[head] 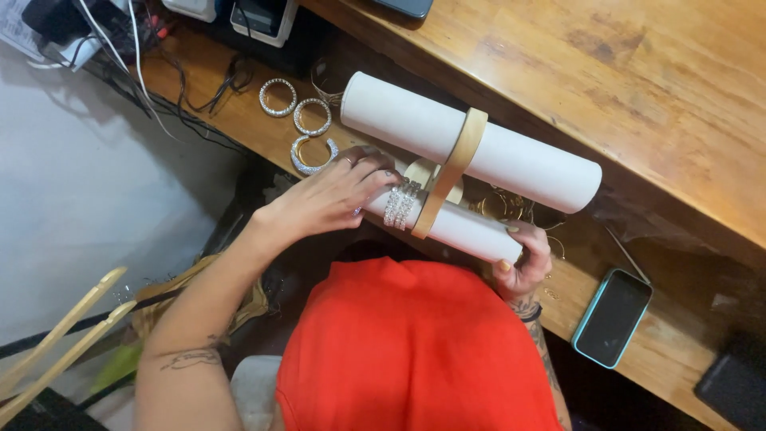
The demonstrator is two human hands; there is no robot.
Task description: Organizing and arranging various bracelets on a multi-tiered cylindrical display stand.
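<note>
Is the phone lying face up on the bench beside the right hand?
Yes, the phone in its light blue case lies flat on the bench, dark screen up, just beside the right hand.

Display stand with 2 rolls on desk: upper roll behind, lower roll in front. 3 bangles ringed around the lower roll, left of the stand's upright. 3 loose bangles on the desk, left of the rolls. Phone on the desk, right of the rolls. Cables at far left, behind the loose bangles.
</note>
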